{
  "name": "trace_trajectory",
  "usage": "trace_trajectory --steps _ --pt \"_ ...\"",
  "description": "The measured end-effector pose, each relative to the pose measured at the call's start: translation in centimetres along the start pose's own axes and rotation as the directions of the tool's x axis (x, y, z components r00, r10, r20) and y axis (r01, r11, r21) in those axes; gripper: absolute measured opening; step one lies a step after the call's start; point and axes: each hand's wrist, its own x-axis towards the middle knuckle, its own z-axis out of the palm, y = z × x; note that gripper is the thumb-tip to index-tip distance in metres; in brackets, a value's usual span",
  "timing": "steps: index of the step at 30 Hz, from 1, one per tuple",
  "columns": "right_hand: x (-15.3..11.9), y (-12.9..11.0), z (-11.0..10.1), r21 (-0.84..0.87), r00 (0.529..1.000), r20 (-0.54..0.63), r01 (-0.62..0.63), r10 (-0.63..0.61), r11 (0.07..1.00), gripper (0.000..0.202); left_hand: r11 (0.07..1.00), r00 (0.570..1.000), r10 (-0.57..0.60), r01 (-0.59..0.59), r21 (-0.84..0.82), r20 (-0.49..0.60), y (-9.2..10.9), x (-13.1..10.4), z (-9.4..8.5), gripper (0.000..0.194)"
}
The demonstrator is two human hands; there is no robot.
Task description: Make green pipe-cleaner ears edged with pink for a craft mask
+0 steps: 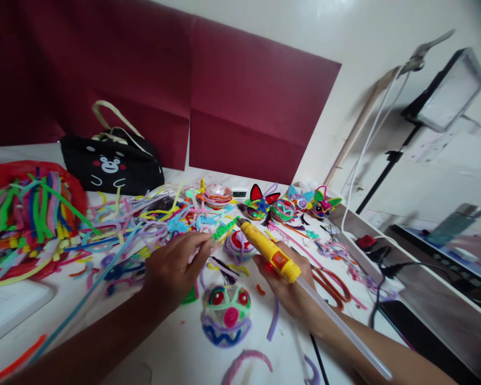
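Note:
My left hand (178, 264) pinches a short green fuzzy piece (223, 229) between thumb and fingers. In my right hand (284, 278) is a yellow glue gun (268, 250) with a clear glue stick (344, 326) coming out of its back. The gun's nozzle is close to the tip of the green piece; whether they touch is unclear. Below my hands, a round face ornament (227, 315) with red eyes, a pink nose and a blue zigzag mouth lies on the white table (172, 347). Another red and purple ornament (239, 247) sits just behind the gun.
Pipe cleaners fill a red bag (76, 187) at left, with more scattered across the middle. A black bag (112, 166) and several finished ornaments (282, 209) stand behind. Orange-handled scissors (332, 286), a phone (420, 331) and cables are at right.

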Motion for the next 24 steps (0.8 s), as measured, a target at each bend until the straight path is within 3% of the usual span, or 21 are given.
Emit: trace_trajectory --steps 14,18,22,24 --pt "-0.1 -0.4 0.0 -0.007 0.999 0.006 -0.033 0.033 0.999 0.023 1.000 1.000 0.011 -0.012 0.022 0.003 -0.1 -0.1 -0.1 0.007" --pt "-0.1 -0.3 0.0 -0.037 0.999 0.024 0.027 -0.026 0.999 0.020 1.000 1.000 0.015 -0.015 0.024 0.013 0.2 0.0 0.0 0.007" --pt "0.5 -0.3 -1.0 -0.043 0.999 0.031 0.030 -0.028 0.999 0.019 0.998 0.999 -0.038 0.037 0.049 0.032 0.3 0.2 -0.1 0.009" --pt "1.3 -0.4 -2.2 -0.058 0.998 0.056 0.009 -0.006 0.998 0.020 0.996 0.998 -0.059 0.059 0.069 -0.009 0.2 0.3 0.0 0.007"
